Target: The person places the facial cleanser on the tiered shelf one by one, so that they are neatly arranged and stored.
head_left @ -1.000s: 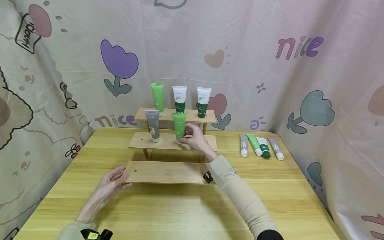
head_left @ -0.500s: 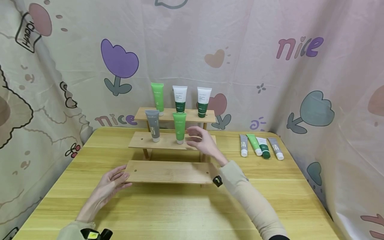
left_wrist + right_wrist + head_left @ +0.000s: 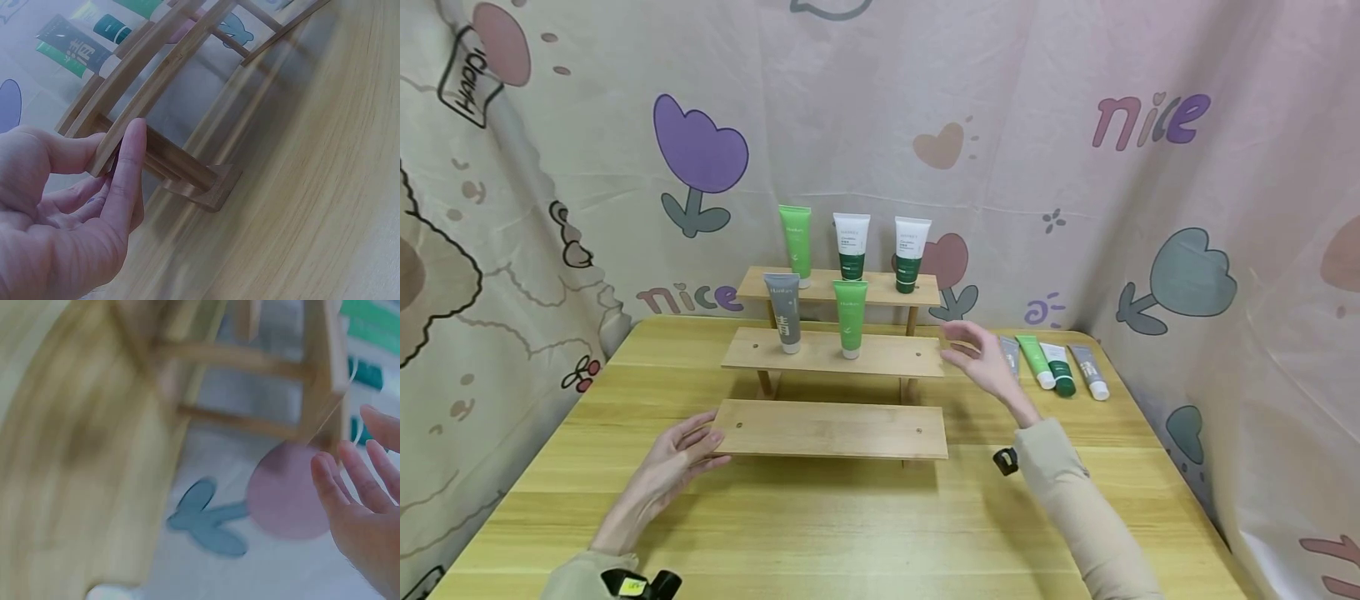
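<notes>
My left hand [image 3: 673,458] pinches the left end of the lowest shelf [image 3: 831,429] of a three-step wooden display stand; in the left wrist view its thumb and fingers close on the board's end [image 3: 103,156]. Bare and relaxed, my right hand [image 3: 988,362] hovers just right of the middle shelf, holding nothing and partly covering a grey squeeze tube [image 3: 1009,352]. On the middle shelf stand a grey tube [image 3: 785,312] and a light green tube [image 3: 851,317]. The top shelf bears another green tube [image 3: 796,242] and two white-and-dark-green tubes [image 3: 852,242].
To the right on the wooden table [image 3: 820,533] lie a green tube [image 3: 1034,360], a white-and-dark-green tube [image 3: 1059,369] and a second grey tube [image 3: 1088,371], beside the partly covered one. A patterned curtain [image 3: 1015,183] hangs behind the table.
My right hand has let go of the green tube on the middle shelf and moved right towards the lying tubes. My left hand stays at the lowest shelf's end.
</notes>
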Tool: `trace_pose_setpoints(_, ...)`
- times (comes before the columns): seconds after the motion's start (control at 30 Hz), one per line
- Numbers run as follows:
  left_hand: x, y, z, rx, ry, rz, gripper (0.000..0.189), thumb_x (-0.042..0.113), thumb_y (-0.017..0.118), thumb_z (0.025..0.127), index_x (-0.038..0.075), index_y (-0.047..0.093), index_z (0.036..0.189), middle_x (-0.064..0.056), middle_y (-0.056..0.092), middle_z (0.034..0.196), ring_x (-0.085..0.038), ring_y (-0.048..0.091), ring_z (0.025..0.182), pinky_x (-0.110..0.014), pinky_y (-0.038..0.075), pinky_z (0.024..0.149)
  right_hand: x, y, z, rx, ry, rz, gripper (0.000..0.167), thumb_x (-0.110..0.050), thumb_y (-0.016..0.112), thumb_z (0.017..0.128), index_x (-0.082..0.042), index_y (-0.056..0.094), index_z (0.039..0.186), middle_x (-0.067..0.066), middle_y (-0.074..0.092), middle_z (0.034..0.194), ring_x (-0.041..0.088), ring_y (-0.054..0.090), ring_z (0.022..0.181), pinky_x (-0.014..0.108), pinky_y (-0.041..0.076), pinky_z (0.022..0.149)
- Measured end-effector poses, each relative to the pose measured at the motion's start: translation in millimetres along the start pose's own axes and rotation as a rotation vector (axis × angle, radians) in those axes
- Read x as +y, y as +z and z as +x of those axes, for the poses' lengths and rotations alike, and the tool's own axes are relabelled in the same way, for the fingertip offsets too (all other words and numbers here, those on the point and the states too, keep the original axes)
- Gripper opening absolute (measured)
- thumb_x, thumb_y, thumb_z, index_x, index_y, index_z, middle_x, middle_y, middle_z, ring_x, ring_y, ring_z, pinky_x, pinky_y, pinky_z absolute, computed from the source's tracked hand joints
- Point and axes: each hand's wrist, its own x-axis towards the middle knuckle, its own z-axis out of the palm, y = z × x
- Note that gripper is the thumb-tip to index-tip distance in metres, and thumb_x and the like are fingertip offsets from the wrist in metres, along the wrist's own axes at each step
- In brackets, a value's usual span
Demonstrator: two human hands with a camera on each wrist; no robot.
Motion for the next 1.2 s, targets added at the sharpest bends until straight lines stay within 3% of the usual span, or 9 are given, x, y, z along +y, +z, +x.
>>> trace_pose_setpoints(0.3,1.1,0.8,0.0,0.005,-0.003,-0.015,0.077,0.014,0.051,0.106,-0.011,-0.003,0.157,-0.040,-0.006,0.161,0.016,0.055,0.103,-0.020,0.061,0.094,46,-29,-14.7,0.077,0.066,-0.119,0.042,0.008,0.068,0.089,0.012,0.056,0.130,0.034,0.058,0.133,0.049,0.053,0.126,0.055,0.048,0.114)
trace_pose_setpoints(0.57,1.8,1.4,-0.2,0.009,-0.005,-0.021,0.078,0.014,0.052,0.106,-0.011,-0.002,0.157,-0.040,-0.007,0.161,0.017,0.054,0.102,-0.019,0.061,0.094,70,-48,-30.9,0.103,0.109,-0.289,0.044,0.005,0.069,0.088,0.013,0.055,0.130,0.035,0.058,0.133,0.050,0.053,0.128,0.061,0.043,0.116)
trace_pose_setpoints(1.2,1.2,0.4,-0.5,0.007,-0.008,-0.025,0.077,0.013,0.051,0.106,-0.010,-0.002,0.157,-0.041,-0.009,0.160,0.014,0.056,0.103,-0.019,0.061,0.094,90,-65,-45.4,0.030,0.241,-0.392,0.056,-0.001,0.066,0.093,0.011,0.044,0.143,0.036,0.045,0.147,0.053,0.040,0.139,0.065,0.030,0.122)
